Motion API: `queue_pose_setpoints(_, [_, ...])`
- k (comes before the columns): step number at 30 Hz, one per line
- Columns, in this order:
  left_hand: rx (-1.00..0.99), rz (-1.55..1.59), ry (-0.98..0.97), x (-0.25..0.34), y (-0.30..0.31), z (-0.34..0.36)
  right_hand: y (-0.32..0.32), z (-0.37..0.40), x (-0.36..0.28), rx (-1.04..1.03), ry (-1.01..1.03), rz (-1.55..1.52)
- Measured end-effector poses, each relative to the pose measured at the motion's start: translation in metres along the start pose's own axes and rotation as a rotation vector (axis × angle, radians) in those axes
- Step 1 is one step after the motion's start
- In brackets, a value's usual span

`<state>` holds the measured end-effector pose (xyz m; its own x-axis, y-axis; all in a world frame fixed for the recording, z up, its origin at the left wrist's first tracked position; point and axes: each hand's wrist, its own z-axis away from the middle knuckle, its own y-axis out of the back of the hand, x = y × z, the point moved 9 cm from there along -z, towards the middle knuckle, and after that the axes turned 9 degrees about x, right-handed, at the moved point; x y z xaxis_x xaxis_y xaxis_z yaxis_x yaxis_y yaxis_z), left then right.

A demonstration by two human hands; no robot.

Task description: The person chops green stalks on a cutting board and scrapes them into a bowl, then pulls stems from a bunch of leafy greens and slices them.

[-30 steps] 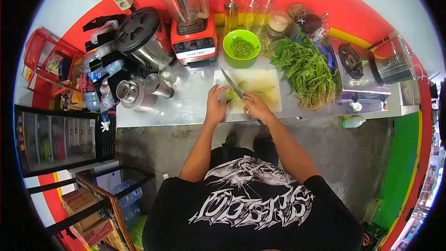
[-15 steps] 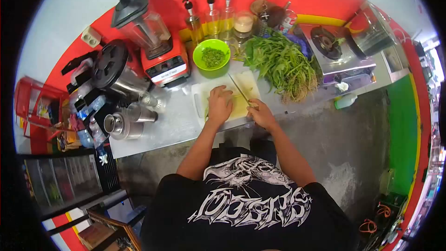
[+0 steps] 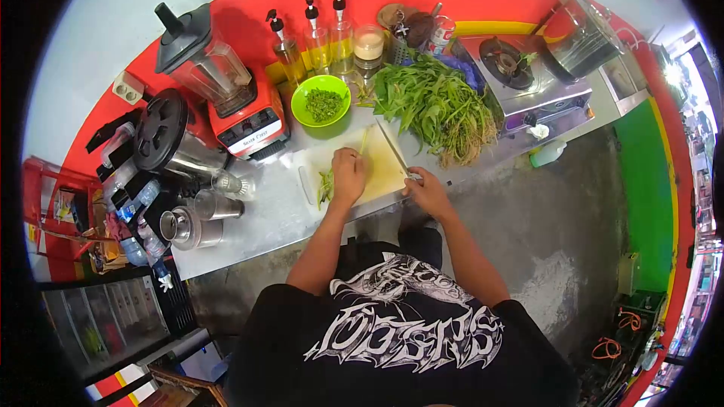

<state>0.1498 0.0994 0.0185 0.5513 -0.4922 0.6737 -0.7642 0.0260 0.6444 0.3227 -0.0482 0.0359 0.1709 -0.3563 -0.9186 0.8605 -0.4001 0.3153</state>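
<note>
My right hand point(image 3: 427, 192) is closed round the handle of a knife point(image 3: 394, 148), whose blade slants up and left over the right side of the cutting board point(image 3: 386, 175). On the board, my left hand point(image 3: 349, 177) has its fingers drawn together at a thin pale-green stem point(image 3: 365, 140), which sticks out beyond the fingertips. A few green leaves point(image 3: 325, 187) lie just left of that hand. Behind the board stands a lime-green bowl point(image 3: 320, 130) with chopped greens point(image 3: 323, 105) in it. A big leafy bunch of greens point(image 3: 434, 105) with roots rests to the board's right.
A red blender point(image 3: 253, 124), a lidded steel container point(image 3: 192, 152) and a shaker point(image 3: 181, 226) stand on the left. Pump bottles point(image 3: 315, 45) and a jar point(image 3: 369, 47) line the red wall. Far right is a gas stove point(image 3: 524, 79) with a pot point(image 3: 584, 49).
My left hand's fingers were more spread on the board and are now gathered at the stem. The knife has moved away to the board's right side. Leaves now show left of my hand.
</note>
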Motion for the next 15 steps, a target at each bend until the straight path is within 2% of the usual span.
queue_pose_setpoints(2, [0.266,0.312,0.161,-0.016,0.033,0.001,-0.013,0.004,-0.009,-0.063,-0.057,-0.044])
queue_pose_setpoints(3, [0.272,0.303,0.163,-0.017,0.041,0.002,-0.022,0.009,-0.018,-0.122,-0.114,-0.084])
queue_pose_setpoints(4, [0.243,0.517,0.351,-0.029,0.042,0.005,-0.028,0.01,-0.027,-0.132,-0.11,-0.086])
queue_pose_setpoints(6, [0.181,0.949,0.723,-0.042,0.035,0.016,-0.059,0.019,-0.035,-0.371,-0.234,-0.177])
queue_pose_setpoints(10, [0.231,1.024,0.712,-0.031,0.059,0.025,-0.099,0.031,-0.052,-0.542,-0.261,-0.129])
queue_pose_setpoints(11, [0.238,0.985,0.604,-0.032,0.064,0.025,-0.108,0.033,-0.049,-0.562,-0.304,-0.16])
queue_pose_setpoints(14, [0.276,0.981,0.631,-0.048,0.072,0.034,-0.124,0.036,-0.051,-0.616,-0.308,-0.17])
queue_pose_setpoints(15, [0.342,0.934,0.577,-0.05,0.079,0.034,-0.127,0.037,-0.048,-0.625,-0.309,-0.144])
